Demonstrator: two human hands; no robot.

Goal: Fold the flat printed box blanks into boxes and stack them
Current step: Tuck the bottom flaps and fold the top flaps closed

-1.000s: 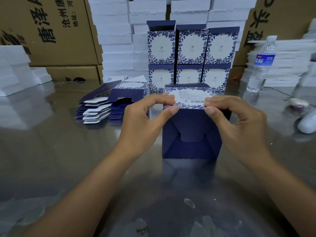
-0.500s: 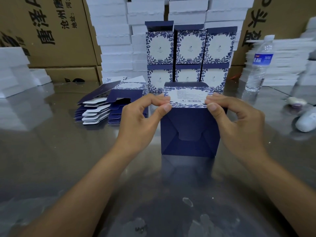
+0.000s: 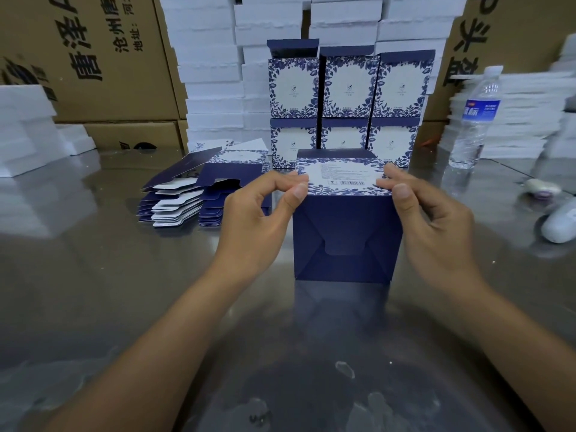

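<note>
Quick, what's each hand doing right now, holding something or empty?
Left hand: pinching the upper left corner of the blue box.
Right hand: pinching the upper right corner of the same box.

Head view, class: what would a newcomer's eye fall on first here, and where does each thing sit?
The navy blue cardboard box sits at centre, its upper corners pinched by the left hand and right hand. Behind it rises a two-tier stack of blue-and-white floral boxes; flat navy blanks lie piled to its left.
</note>
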